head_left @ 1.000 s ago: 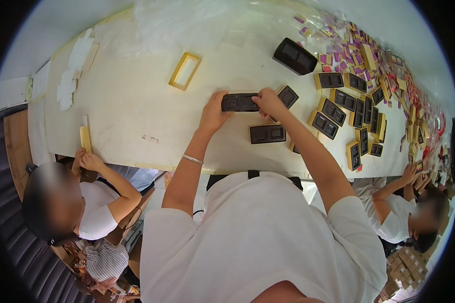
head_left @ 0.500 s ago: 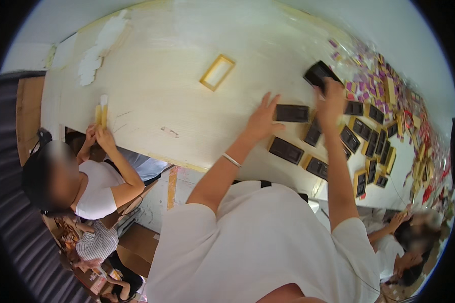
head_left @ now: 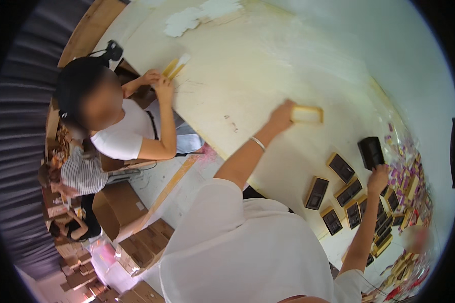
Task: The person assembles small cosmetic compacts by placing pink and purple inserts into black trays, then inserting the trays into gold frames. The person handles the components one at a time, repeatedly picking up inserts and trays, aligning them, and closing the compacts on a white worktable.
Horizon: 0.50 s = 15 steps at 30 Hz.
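The left hand (head_left: 282,115) pinches a flat yellow rectangular frame (head_left: 307,114) far out on the pale bench (head_left: 247,65), while the right hand (head_left: 378,178), grip unclear, rests among many dark gold-edged trays (head_left: 341,194), mostly already laid out.

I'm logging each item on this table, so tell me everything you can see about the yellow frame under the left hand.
The yellow frame is a small, flat rectangular rim, pale gold, seemingly card or plastic, with an open or pale centre; the blur hides which. It lies flat on the cream table, long side roughly across the view, apart from the dark trays. The left hand touches its left end, fingers on the rim. Nothing else touches it.
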Tool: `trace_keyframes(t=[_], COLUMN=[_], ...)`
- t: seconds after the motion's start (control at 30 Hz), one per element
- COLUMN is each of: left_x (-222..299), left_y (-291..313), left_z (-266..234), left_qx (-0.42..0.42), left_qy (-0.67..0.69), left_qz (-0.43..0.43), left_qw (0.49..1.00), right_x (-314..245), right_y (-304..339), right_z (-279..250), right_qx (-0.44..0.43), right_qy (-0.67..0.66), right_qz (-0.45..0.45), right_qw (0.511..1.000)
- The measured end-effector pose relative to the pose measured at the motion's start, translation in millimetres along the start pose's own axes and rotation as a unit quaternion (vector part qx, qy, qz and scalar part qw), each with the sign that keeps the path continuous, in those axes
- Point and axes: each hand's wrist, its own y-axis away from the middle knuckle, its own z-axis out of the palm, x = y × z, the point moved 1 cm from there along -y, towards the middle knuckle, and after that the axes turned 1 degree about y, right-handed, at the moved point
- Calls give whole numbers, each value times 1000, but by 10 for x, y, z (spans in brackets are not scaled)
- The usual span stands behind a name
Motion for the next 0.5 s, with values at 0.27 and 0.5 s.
trace_keyframes(t=[0.27,0.5], left_x=[328,232], left_y=[573,475], left_z=[304,221], left_qx=[-51,-91], left_qy=[35,21], left_qz=[53,96], left_qw=[997,991], right_x=[-472,-1606], right_y=[-45,-9], right_z=[-348,-205], right_qx=[118,-396], right_qy=[-200,-587], right_qz=[-84,82], right_qw=[969,701])
